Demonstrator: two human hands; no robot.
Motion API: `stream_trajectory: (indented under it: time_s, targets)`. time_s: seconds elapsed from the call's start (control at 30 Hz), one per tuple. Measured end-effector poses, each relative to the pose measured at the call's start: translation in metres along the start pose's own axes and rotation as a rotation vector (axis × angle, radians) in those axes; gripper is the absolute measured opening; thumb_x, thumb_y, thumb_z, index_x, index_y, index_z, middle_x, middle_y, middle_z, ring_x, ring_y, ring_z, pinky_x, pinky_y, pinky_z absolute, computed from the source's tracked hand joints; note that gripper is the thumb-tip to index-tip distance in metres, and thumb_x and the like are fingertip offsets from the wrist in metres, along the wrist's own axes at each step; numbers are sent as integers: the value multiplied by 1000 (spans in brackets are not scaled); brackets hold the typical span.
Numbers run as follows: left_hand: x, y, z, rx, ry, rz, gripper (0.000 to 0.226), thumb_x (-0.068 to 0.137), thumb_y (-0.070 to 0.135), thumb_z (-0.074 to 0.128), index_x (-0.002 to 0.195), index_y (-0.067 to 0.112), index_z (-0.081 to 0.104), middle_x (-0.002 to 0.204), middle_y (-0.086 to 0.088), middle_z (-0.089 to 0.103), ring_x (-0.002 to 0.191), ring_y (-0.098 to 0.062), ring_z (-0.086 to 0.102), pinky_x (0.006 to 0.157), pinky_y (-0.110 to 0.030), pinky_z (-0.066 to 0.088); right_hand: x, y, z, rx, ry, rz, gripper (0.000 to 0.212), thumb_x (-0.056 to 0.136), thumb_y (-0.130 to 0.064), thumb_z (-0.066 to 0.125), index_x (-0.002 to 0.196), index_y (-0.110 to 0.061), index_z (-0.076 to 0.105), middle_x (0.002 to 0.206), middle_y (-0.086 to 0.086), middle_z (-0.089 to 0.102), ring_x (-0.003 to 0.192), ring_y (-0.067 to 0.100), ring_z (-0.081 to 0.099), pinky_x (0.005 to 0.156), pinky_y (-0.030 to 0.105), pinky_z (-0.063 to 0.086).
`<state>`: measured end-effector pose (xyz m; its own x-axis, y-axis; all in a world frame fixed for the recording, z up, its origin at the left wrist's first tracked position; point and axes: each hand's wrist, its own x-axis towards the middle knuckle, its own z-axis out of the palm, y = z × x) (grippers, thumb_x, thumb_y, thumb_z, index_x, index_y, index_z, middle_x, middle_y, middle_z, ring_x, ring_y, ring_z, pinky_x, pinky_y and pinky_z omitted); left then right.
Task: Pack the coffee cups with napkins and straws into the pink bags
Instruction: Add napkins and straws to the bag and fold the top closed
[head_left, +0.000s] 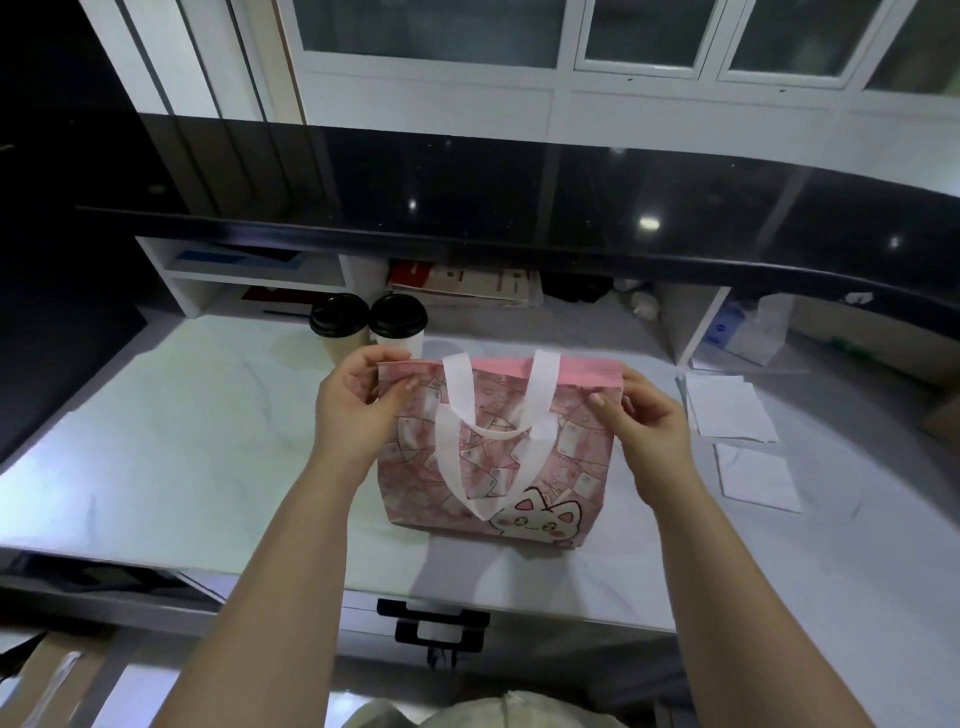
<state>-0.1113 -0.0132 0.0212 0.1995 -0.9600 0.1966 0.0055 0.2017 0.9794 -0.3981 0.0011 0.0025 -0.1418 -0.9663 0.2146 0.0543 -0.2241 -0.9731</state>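
Note:
A pink bag (571, 467) with a cat print and white handles stands on the white counter (182, 441) in front of me. My left hand (353, 410) pinches its top left corner, and my right hand (644, 421) pinches its top right corner. Behind the bag, at the back of the counter, stand two paper coffee cups with black lids: one (338, 325) on the left and one (399, 321) right beside it. White napkins (732, 408) lie flat to the right of the bag, with another napkin (756, 475) nearer to me. I see no straws.
A raised black ledge (519, 208) runs across the back above open white shelves holding papers (467, 283) and a tissue pack (748, 332). A black drawer handle (436, 623) sits below the counter's front edge.

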Motion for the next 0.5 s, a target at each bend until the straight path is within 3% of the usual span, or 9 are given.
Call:
stream_trajectory:
  time_s: [0.07,0.2,0.33,0.4,0.5]
  targets:
    - [0,0,-2,-12,-24,-5,35,81,-4,73,95,29,69,95,1,76,94,-17,71,79,-23,56,-2,4,10,19,137,-12,15,77,-6,75,91,-14,76,109,8,70,104,28,64,86,43,54]
    - [1,1,-4,-11,-51,0,34,81,-3,73,91,29,70,91,3,76,90,-14,72,75,-20,55,-5,11,20,16,280,14,18,76,-10,80,82,-26,77,87,0,73,86,21,65,79,40,56]
    - [3,2,-8,-24,-76,17,34,79,-5,73,82,29,73,88,2,75,89,-15,72,75,-20,55,-1,9,23,6,326,-56,35,78,-2,77,84,-31,59,69,-12,63,66,7,58,62,25,52]
    - [5,2,-10,-28,-100,33,36,78,-8,73,79,28,74,87,0,76,90,-17,72,76,-20,55,1,6,19,18,294,-50,43,79,2,74,89,-33,53,72,-11,65,68,8,60,59,22,51]
    - [9,2,-10,-8,-142,29,42,77,-15,69,73,27,73,87,0,76,91,-17,72,74,-20,55,4,3,9,-158,217,-80,51,82,6,69,91,-41,50,81,-13,65,76,8,62,62,22,52]
